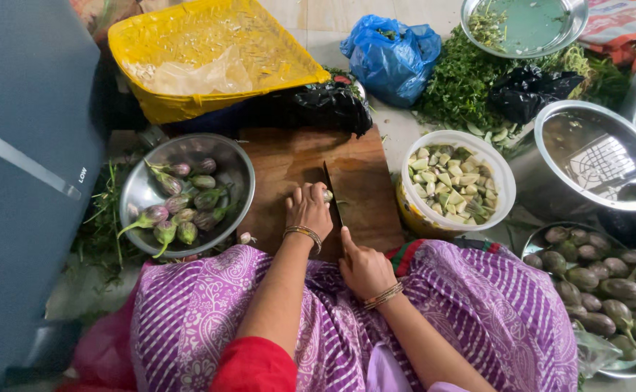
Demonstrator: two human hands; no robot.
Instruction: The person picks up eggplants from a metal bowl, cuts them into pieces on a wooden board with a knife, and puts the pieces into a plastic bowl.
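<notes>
My left hand (308, 209) presses a small pale eggplant piece (327, 194) onto the brown wooden cutting board (365, 181). My right hand (362, 266) grips the handle of a dark knife (331, 192); its blade lies on the board right beside the piece. A steel bowl (152, 190) of small purple-green eggplants stands left of the board. A white tub (503, 190) of cut pale pieces stands to its right.
A yellow basket (187, 43) with a clear bag, a blue bag (392, 54), leafy greens (463, 83), a steel plate (524, 29), a large steel pot (597, 156) and a bowl of darker eggplants (601, 290) surround me. A grey appliance (20, 167) fills the left.
</notes>
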